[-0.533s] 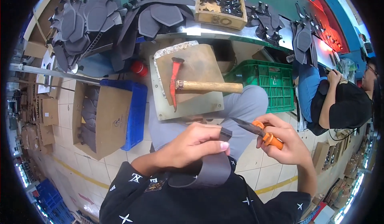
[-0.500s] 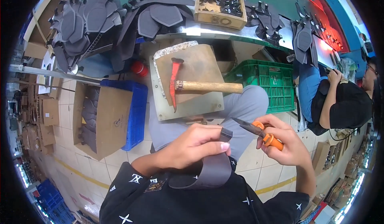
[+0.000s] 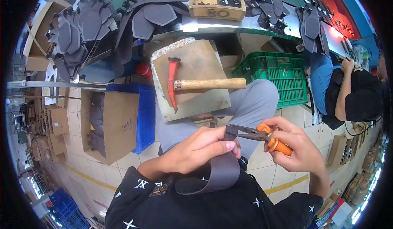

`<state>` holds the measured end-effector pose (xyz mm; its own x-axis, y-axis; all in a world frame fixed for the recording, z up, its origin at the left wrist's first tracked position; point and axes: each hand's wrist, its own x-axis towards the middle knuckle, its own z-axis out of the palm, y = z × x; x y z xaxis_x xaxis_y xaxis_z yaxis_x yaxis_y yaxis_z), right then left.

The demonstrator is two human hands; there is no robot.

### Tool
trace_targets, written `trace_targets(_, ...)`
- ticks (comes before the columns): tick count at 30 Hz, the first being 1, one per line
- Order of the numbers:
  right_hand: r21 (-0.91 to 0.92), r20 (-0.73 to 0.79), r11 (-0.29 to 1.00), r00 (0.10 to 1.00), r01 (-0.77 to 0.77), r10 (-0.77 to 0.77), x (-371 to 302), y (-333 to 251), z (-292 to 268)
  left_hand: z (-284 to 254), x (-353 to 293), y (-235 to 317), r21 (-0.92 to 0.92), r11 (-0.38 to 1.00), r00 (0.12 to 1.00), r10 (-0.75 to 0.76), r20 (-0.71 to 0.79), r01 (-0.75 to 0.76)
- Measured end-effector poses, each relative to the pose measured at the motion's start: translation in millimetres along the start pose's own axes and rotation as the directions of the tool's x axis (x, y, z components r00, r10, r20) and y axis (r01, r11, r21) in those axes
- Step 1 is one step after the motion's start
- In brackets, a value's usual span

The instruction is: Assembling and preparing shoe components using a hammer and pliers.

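A dark grey-brown strap piece [image 3: 225,174] is pinched in my left hand [image 3: 192,150], its broad end curling down against my shirt. My right hand [image 3: 297,145] grips a pair of pliers [image 3: 250,134] with orange handles. The jaws, somewhat apart, are at the strap's upper end beside my left fingertips; whether they touch it I cannot tell. Just beyond my hands, a hammer [image 3: 213,84] with a red head and wooden handle lies on a brown sheet [image 3: 200,59] over a pale plate [image 3: 217,104].
Stacked dark strap pieces [image 3: 92,26] and a wooden box [image 3: 217,12] of small black parts cover the far bench. A green crate [image 3: 286,81] stands right, a cardboard box [image 3: 120,124] and a blue crate [image 3: 145,118] left. Another person [image 3: 360,94] sits at the right.
The pliers have moved left to the strap's end, and their jaws have opened. My left hand keeps its hold on the strap. The view has shifted slightly.
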<state>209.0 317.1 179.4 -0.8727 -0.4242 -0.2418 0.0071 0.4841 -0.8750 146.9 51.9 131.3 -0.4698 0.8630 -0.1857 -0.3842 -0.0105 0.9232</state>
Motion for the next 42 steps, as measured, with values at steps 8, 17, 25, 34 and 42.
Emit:
trace_targets(8, -0.108, 0.018, 0.993, 0.999, 0.050, -0.048, 6, -1, 0, -1, 0, -1, 0.006, 0.993, 0.993, -0.121, -0.002, 0.121)
trace_targets(17, 0.009, -0.047, 0.998, 0.997, 0.067, -0.067, 12, 14, 15, -4, 1, -13, -0.193, 0.971, 0.990, -0.137, 0.035, 0.141)
trace_targets(25, -0.019, 0.030, 0.994, 0.994, 0.105, -0.104, 13, 10, 10, -7, -2, -16, -0.243, 0.963, 0.991, -0.092, 0.100, 0.114)
trace_targets(34, -0.044, 0.015, 0.994, 0.995, 0.098, -0.098, 10, 6, 10, -8, -4, -19, -0.294, 0.948, 0.986, -0.084, 0.142, 0.123)
trace_targets(42, -0.066, 0.025, 0.996, 0.998, 0.060, -0.059, 10, 2, 14, -6, -4, -19, -0.280, 0.953, 0.993, -0.102, 0.054, 0.113)
